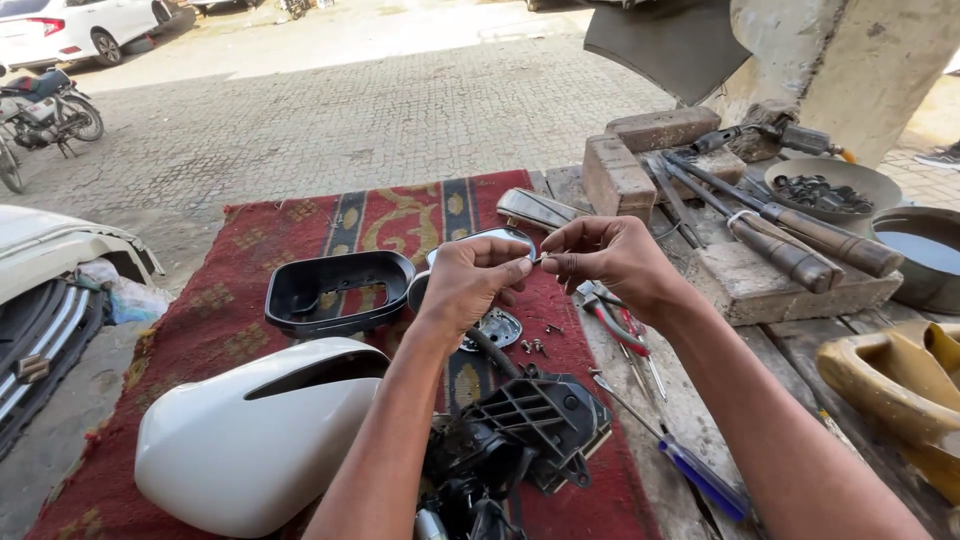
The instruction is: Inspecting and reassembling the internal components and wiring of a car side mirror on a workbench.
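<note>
Both hands meet mid-frame, fingertips pinched together on a tiny dark part (537, 260), too small to tell what it is. Left hand (470, 280) has its grip closed, thumb and forefinger tight at the part, and what looks like a small oval mirror glass (480, 238) shows just behind its fingers; cannot tell if that hand bears it. Right hand (605, 258) is also pinched shut on the same small part from the right side, other fingers curled.

Below the hands, centre frame, small screws (533, 346) and a round metal plate (498, 328) lie on a red patterned rug (300, 215). Black oval mirror frame (340, 290) sits left of centre, hollow side up, glossy. White mirror housing shell (255, 440) fills lower left, smooth and rounded with a dark slot. Black ribbed plastic bracket with motor parts (520, 430) lies at bottom centre, partly under the left forearm.

Right of the rug, a plank tabletop (700, 400) carries red-handled pliers (615, 325), a blue-handled screwdriver (700, 475), bricks (640, 150), wooden-handled hammers (800, 240) and a metal bowl of dark small parts (830, 190). Motorcycle (45, 110) and white car (80, 25) upper left.
</note>
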